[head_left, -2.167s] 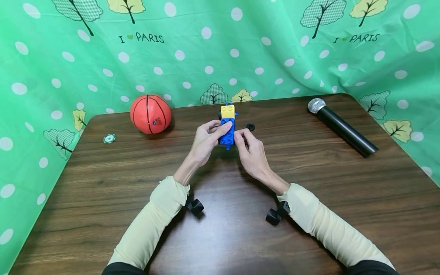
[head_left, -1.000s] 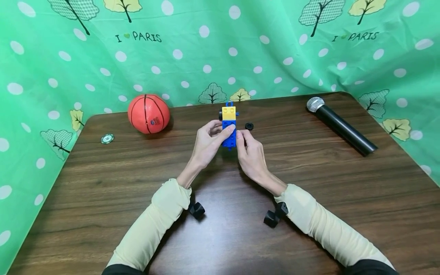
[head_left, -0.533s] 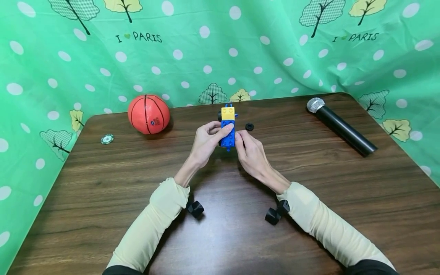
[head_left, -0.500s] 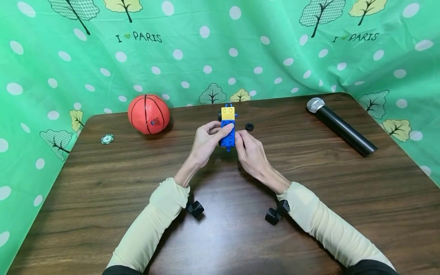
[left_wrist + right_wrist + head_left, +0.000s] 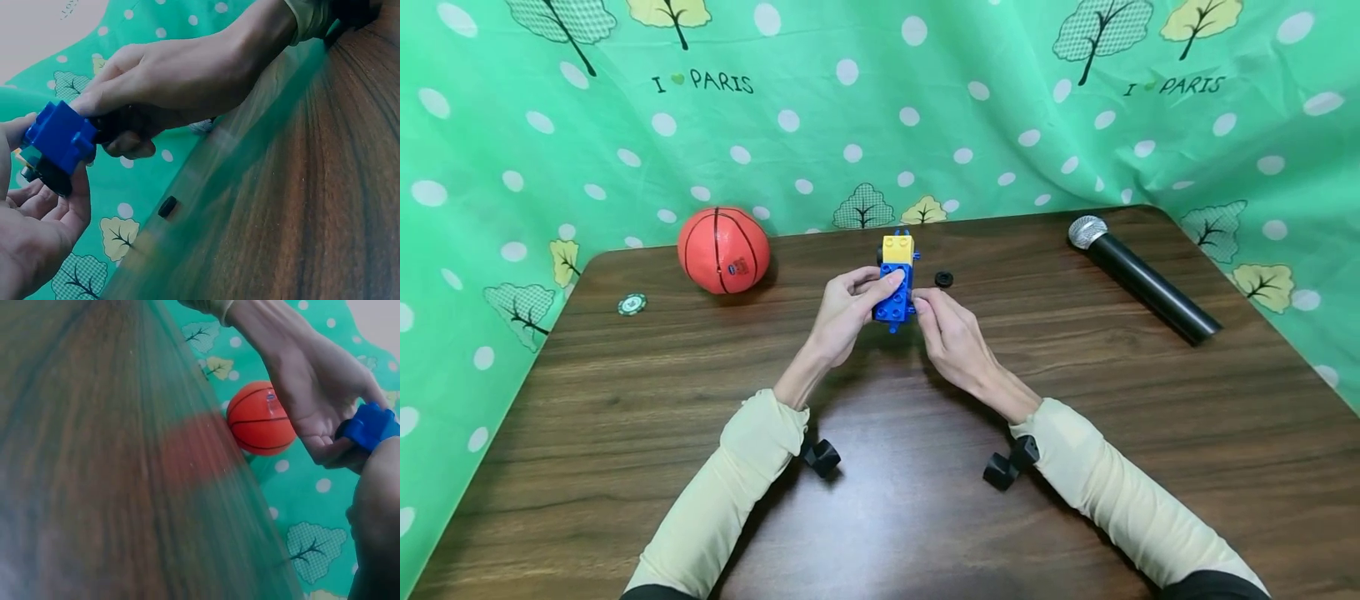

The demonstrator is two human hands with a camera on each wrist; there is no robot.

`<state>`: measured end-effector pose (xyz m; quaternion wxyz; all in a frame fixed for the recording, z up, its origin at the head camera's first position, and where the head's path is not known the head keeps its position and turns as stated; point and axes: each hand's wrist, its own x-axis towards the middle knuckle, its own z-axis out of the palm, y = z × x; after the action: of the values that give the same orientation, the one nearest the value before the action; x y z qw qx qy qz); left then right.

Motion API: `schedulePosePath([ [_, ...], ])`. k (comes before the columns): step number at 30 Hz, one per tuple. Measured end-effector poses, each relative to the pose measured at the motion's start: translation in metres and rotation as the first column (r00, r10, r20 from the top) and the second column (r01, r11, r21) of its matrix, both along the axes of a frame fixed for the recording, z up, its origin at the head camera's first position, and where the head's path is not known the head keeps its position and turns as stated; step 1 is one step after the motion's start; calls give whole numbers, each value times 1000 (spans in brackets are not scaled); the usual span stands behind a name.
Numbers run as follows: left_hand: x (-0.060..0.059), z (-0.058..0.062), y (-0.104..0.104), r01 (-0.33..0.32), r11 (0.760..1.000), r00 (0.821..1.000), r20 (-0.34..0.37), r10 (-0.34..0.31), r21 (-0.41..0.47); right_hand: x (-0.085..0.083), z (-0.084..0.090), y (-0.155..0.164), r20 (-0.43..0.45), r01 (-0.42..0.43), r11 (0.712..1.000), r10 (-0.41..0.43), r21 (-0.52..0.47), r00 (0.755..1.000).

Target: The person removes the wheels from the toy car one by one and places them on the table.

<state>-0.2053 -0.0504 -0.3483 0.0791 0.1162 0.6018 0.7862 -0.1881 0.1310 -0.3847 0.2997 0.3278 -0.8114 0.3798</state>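
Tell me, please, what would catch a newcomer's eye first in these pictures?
Probably the blue and yellow brick toy at the middle of the dark wooden table, held between the left hand and the right hand. Next, the orange ball at the far left, against the green spotted cloth, and the black microphone lying at the far right.
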Motion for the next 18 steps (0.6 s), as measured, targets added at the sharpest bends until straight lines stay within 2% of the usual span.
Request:
schedulePosePath([
  [4, -1, -1, -2, 15, 1000, 1000, 0, -15, 16, -7, 0, 9, 14, -6, 998, 7, -63, 1000],
  [8, -2, -1, -3, -4, 999, 1000, 26, 3, 45, -21, 1, 28, 14, 55, 993, -54, -102, 998],
  [13, -2, -2, -5, -26, 997, 999, 35, 23, 77, -35, -2, 52, 28, 153, 984, -151, -93, 988],
  [18, -4, 0, -6, -33, 995, 999, 41, 29, 91, -40, -1, 63, 65, 195, 979, -192, -51, 979],
])
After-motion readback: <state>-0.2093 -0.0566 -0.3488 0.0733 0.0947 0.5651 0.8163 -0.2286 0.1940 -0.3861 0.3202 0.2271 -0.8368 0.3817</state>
